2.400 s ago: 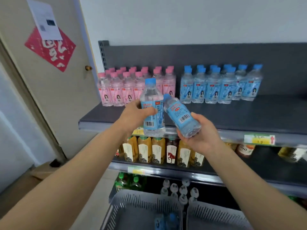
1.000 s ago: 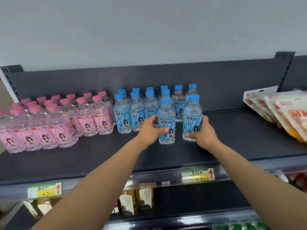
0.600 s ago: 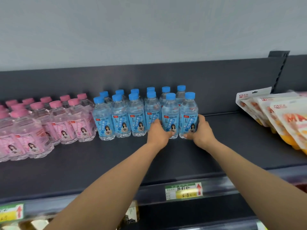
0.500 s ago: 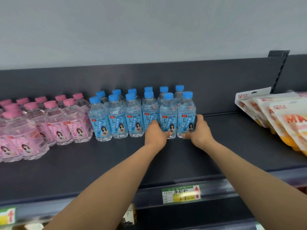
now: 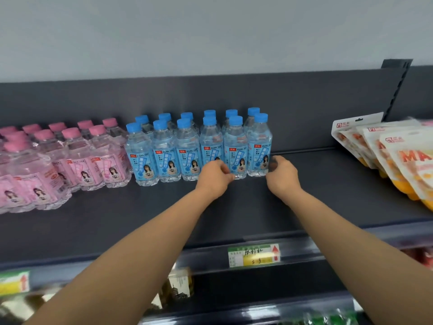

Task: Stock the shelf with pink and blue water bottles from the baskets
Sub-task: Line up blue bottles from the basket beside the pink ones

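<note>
Blue-capped water bottles (image 5: 189, 151) stand in two rows at the middle of the dark top shelf (image 5: 234, 207). Pink-capped bottles (image 5: 77, 158) are grouped to their left. My left hand (image 5: 215, 178) hovers low in front of the front row, fingers loosely curled, fingertips by the base of the second bottle from the right (image 5: 235, 148). My right hand (image 5: 282, 175) sits just right of the rightmost front bottle (image 5: 259, 146), fingers loosely curled beside its label. Neither hand wraps a bottle. The baskets are out of view.
Orange-and-white snack pouches (image 5: 396, 156) lie on the shelf's right end. Bare shelf lies between them and the blue bottles. A yellow price tag (image 5: 254, 255) sits on the front rail. Tea bottles (image 5: 179, 285) stand on the shelf below.
Both hands set two blue bottles at the right end of the front row, pushed them into line, and have now drawn back off them slightly.
</note>
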Tool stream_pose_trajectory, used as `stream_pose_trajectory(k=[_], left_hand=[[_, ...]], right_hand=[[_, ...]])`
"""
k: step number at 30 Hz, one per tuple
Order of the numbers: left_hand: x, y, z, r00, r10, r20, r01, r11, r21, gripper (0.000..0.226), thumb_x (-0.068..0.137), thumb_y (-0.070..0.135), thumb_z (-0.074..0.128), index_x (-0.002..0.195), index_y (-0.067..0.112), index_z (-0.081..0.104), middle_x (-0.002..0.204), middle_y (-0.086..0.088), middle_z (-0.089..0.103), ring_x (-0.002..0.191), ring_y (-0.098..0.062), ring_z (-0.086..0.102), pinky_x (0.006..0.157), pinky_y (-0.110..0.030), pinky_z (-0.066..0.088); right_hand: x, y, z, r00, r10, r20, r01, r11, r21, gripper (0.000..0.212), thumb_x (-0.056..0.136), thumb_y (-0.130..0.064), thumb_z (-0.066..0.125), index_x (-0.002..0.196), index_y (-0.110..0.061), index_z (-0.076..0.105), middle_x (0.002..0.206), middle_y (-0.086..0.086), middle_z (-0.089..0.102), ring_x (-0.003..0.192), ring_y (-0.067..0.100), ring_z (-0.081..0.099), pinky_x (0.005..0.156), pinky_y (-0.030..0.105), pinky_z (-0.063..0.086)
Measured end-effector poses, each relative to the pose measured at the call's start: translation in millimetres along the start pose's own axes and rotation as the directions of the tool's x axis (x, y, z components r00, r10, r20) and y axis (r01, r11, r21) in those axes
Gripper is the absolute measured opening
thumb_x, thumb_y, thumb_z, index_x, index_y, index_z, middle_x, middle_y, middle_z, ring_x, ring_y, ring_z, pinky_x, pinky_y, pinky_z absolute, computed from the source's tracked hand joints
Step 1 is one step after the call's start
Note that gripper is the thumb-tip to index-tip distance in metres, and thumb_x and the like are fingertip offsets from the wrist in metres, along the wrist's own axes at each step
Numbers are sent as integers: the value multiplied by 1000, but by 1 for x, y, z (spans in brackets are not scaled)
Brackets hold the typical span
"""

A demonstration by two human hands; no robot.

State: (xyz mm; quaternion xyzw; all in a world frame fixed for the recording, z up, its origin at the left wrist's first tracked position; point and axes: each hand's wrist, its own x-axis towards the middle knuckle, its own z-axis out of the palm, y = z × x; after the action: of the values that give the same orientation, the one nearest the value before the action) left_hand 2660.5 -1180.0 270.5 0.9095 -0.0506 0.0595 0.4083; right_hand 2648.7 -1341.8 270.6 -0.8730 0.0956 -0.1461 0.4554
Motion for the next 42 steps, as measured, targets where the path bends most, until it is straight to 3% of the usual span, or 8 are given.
stream_pose_trajectory(k=[3, 7, 15, 22, 28, 31, 39, 42], left_hand=[[-24, 0, -17, 996, 86, 7, -86, 995, -46, 17, 88, 18, 64, 102, 8, 63, 90, 0, 58, 85, -15, 54, 74, -24, 42], [-75, -2, -53, 979, 201, 20, -201, 979, -32, 14, 87, 18, 65, 99, 11, 64, 89, 0, 61, 81, -12, 55, 65, -16, 42], [-205, -86, -124, 990, 136, 45, -137, 990, 23, 12, 83, 17, 69, 93, 12, 67, 74, 9, 62, 66, 0, 55, 64, -12, 44], [-297, -226, -130, 930, -302, 208, 268, 947, 178, 13, 85, 9, 64, 93, 3, 70, 87, -4, 65, 80, -14, 57, 71, -23, 44], [-348, -329, -100, 793, -530, 300, 492, 848, 199, 18, 85, 5, 61, 97, -4, 70, 99, -13, 69, 89, -25, 64, 74, -20, 51], [-362, -372, -74, 726, -573, 380, 518, 819, 246, 19, 85, 7, 62, 100, -3, 70, 106, -16, 69, 102, -29, 63, 89, -33, 50], [-392, -463, 3, 565, -670, 481, 569, 739, 360, 26, 86, 11, 62, 111, 3, 66, 115, -13, 66, 107, -28, 61, 84, -31, 46], [-397, -487, 26, 546, -671, 502, 535, 740, 406, 28, 86, 15, 63, 111, 1, 65, 117, -14, 65, 108, -28, 59, 79, -28, 42]], right_hand=[[-29, -12, -3, 997, -83, -3, 83, 996, 28, 39, 89, 1, 52, 127, -6, 55, 125, 7, 60, 113, 20, 57, 88, 20, 40], [-88, -37, -4, 968, -247, 47, 245, 969, 43, 22, 89, -8, 59, 108, -14, 67, 107, -1, 67, 100, 10, 60, 90, 20, 45], [-245, -55, 60, 855, -412, 316, 358, 909, 215, 15, 87, -8, 62, 92, -23, 65, 79, -17, 61, 71, -5, 56, 68, 5, 43], [-333, -18, 190, 650, -205, 732, 262, 964, 37, 16, 90, -6, 58, 102, -9, 68, 100, 6, 69, 89, 16, 62, 70, 10, 43], [-375, 33, 272, 502, 16, 864, 275, 945, -177, 20, 92, -8, 54, 108, -6, 66, 112, 8, 66, 103, 22, 60, 86, 27, 45], [-386, 64, 303, 449, 138, 883, 284, 915, -287, 20, 92, -8, 55, 109, -4, 65, 113, 10, 66, 105, 24, 60, 79, 22, 39], [-419, 141, 359, 277, 346, 896, 481, 758, -441, 30, 92, -13, 57, 117, 1, 61, 125, 17, 59, 114, 31, 55, 94, 35, 46], [-425, 159, 377, 261, 364, 894, 529, 721, -448, 30, 91, -13, 57, 117, 2, 61, 124, 19, 59, 114, 33, 55, 95, 38, 46]])
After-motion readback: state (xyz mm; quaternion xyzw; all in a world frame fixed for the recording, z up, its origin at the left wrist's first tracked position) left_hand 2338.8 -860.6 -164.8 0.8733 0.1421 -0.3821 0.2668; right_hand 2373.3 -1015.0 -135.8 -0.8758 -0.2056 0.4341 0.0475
